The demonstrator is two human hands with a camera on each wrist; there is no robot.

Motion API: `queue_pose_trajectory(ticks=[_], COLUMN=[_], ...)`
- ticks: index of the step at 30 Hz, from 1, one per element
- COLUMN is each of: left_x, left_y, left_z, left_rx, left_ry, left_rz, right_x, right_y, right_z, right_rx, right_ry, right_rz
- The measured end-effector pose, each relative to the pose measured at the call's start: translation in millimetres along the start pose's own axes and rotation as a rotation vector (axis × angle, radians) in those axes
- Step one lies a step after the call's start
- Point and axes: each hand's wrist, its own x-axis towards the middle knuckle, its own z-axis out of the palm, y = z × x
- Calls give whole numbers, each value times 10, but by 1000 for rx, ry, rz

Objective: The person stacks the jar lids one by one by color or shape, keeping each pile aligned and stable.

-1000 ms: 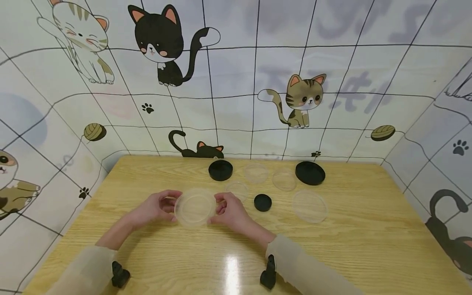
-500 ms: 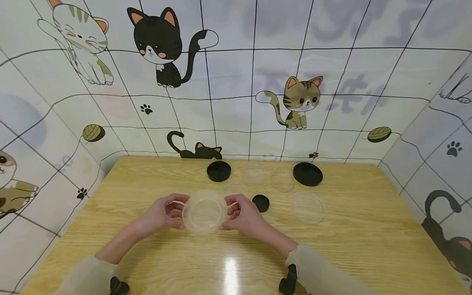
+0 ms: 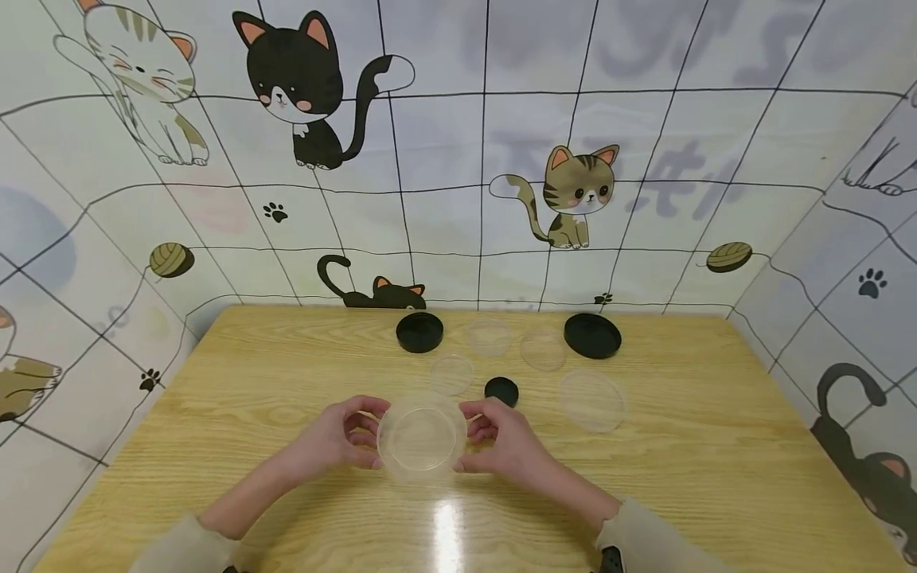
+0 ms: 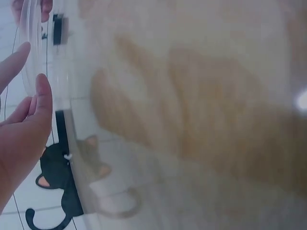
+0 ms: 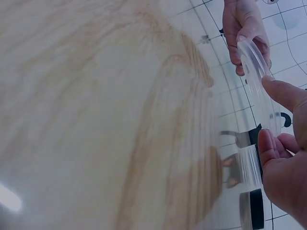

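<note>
Cat-printed walls [image 3: 444,143] border the back and both sides of the wooden table [image 3: 716,461]. From the head, the left hand [image 3: 337,438] and right hand [image 3: 505,442] pinch opposite edges of a clear lid [image 3: 421,439], with wood stretching wide to either side. Two black dishes [image 3: 592,336] sit near the far edge; clear discs [image 3: 591,399] and a small black disc [image 3: 501,392] lie between them and the hands. Left wrist: the lid shows edge-on, apart from the wood. Right wrist: thumb and fingers clasp its near rim.
</note>
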Motion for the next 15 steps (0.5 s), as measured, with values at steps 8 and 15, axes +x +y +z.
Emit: queue_pose_trajectory(ticks=[8,15], left_x=[12,37], left_y=[-26,-41], left_z=[175,283], left_rx=[72,92], left_ry=[25,15], left_rz=[-8,-33], right_x=[-113,-203], right_y=[71,118], right_z=[-81,-111], right_rx=[-35,-69], right_ry=[-35,-57], right_rz=[4,10])
